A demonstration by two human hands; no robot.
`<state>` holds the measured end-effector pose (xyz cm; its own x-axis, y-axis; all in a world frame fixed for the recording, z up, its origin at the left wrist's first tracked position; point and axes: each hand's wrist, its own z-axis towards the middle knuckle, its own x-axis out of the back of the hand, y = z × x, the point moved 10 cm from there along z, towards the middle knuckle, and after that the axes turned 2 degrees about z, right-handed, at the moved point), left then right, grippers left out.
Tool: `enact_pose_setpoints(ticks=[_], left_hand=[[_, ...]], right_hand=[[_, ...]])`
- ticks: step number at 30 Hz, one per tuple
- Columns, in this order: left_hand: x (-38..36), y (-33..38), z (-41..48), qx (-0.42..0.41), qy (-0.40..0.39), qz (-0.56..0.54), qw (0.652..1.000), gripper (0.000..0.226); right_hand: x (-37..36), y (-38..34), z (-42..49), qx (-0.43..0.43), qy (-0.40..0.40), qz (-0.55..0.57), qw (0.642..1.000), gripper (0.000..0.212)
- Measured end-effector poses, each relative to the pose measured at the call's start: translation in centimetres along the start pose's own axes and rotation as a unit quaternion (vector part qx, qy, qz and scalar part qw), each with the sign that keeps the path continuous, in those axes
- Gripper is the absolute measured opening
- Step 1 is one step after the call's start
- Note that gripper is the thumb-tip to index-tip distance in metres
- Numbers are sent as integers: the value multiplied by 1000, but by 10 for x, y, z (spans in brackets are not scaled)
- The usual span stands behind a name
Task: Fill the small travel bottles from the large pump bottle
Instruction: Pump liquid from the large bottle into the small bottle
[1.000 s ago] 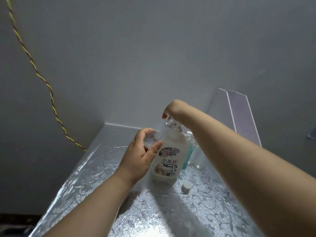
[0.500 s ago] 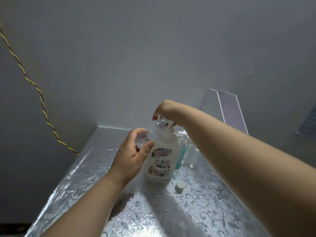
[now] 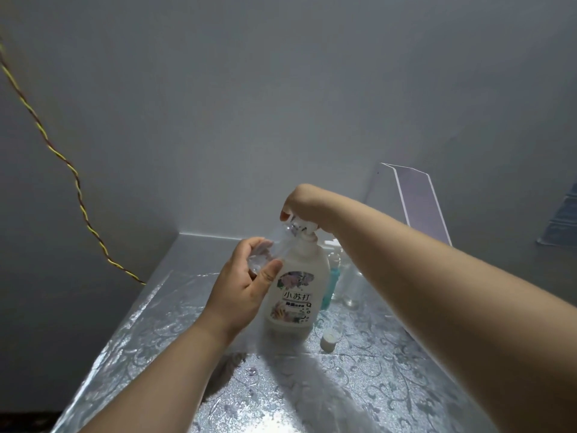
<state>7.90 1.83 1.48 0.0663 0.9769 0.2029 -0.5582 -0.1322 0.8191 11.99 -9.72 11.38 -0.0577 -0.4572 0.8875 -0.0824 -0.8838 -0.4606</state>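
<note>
A yellow-and-brown twisted cord (image 3: 62,157) runs down the grey wall (image 3: 281,89) at the left of the frame, ending at the back left corner of the silver scroll-patterned worktop (image 3: 390,364). Left of centre, the left hand (image 3: 243,289) reaches up from the lower edge. Its grip is clamped on a small clear plastic travel bottle (image 3: 270,250), with the thumb on the near side and the fingers round the far side. The bottle is tilted, its top end up at the pump's spout. At centre the large white pump bottle (image 3: 296,301), with a floral label and printed characters, stands upright on the worktop. The right hand (image 3: 304,203) comes in from the right edge and bends down at the wrist over the pump head. Its grip is closed over the head, and one fingertip shows on the spout side. A small white cap (image 3: 329,337) sits just right of the big bottle's base. Behind that bottle stand a small blue-filled bottle (image 3: 331,285) and clear small bottles (image 3: 349,292). At upper right, a bent clear acrylic stand (image 3: 418,204) rests near the wall.
</note>
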Motion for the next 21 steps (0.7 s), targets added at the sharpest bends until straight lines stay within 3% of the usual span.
enact_pose_setpoints(ticks=[6,12,21], left_hand=[[-2,2,0,-2,-3,13,1000,28],[-3,0,-2,9,-15,16,1000,42],[-2,-2,-4,20,-25,-4,999,37]], right_hand=[[-3,8,8,-12,6,17,1000,31],[-6,14,13,-33,21,-4,999,32],[3,-2,1,11,5,-35,999,32]])
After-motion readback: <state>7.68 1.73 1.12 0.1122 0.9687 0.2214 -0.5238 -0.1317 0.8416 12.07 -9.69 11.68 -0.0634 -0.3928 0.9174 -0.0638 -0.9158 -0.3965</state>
